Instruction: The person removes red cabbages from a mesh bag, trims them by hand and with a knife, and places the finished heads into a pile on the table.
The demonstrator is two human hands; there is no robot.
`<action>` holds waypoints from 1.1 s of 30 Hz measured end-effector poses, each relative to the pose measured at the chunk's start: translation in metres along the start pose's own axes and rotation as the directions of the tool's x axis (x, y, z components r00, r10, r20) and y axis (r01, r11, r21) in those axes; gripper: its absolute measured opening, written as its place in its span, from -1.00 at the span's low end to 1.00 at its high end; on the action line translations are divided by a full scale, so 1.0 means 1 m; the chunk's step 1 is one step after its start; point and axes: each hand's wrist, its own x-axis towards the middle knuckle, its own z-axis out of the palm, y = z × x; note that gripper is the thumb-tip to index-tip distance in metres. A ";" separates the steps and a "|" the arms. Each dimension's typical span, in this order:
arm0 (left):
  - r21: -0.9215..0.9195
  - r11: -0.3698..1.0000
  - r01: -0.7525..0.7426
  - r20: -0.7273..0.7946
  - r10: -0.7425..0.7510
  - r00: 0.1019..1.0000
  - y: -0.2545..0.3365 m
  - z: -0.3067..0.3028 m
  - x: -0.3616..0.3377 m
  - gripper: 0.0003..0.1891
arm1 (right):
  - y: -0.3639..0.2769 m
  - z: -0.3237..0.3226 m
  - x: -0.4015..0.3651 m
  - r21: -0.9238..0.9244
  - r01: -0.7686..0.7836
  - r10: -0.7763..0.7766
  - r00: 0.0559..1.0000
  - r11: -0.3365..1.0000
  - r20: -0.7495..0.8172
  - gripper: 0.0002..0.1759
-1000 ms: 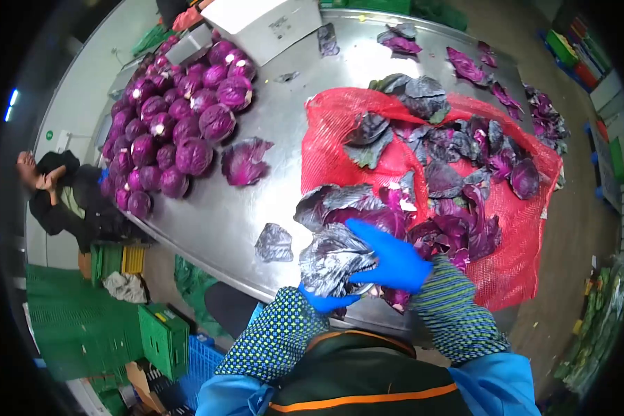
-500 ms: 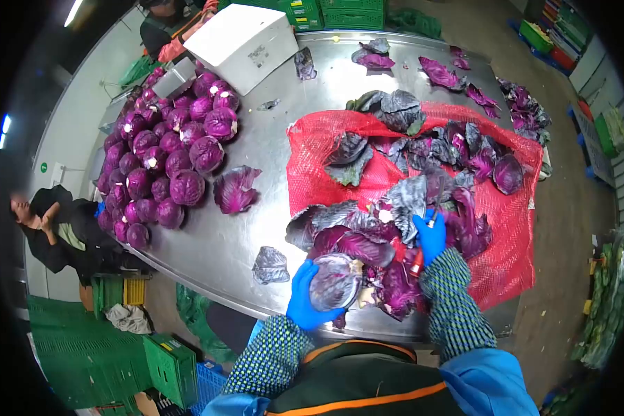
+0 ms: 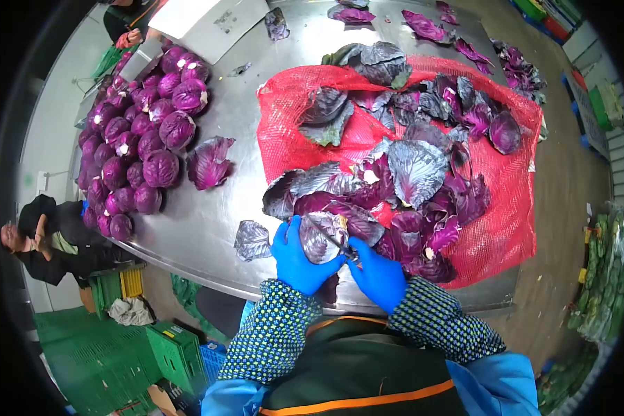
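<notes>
Moved since the preceding frame: the right grip (image 3: 381,276), from the leaf heap back to the cabbage head (image 3: 319,241), bringing the knife (image 3: 335,242) across its face. One large outer leaf (image 3: 417,172), previously beside the right grip, now lies released on the heap over the red net bag (image 3: 509,229).

Visibility: the knife handle is mostly covered by the right grip, and the exact contact between blade and cabbage is hard to make out. The underside of the cabbage head is hidden. At the upper edge, the white box (image 3: 215,28) is cut off, as is the person (image 3: 128,24) beyond it.

Position: the cabbage head is located at the near edge of the leaf heap, seated in the left grip (image 3: 301,269), which clasps it from the left and near sides. Its pale stem end faces away from the left grip. The right grip is closed around the knife, just beside the cabbage head. A single loose leaf (image 3: 252,240) lies on the table (image 3: 211,222), left of the left grip.
</notes>
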 end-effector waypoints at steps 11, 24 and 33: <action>0.135 0.983 0.128 0.067 -0.138 0.988 0.037 -0.008 0.011 0.07 | 0.087 0.036 0.034 0.040 -0.211 0.176 0.895 0.977 0.410 -0.54; -0.329 0.929 -0.168 0.047 0.194 0.980 0.009 0.020 -0.021 0.07 | 0.010 -0.054 0.033 0.458 -0.040 0.005 0.997 0.888 0.078 -0.43; -0.462 0.886 0.027 -0.036 -0.049 0.998 -0.002 0.035 -0.014 -0.13 | 0.001 -0.128 -0.027 -0.224 -0.118 0.195 0.912 0.967 0.362 -0.55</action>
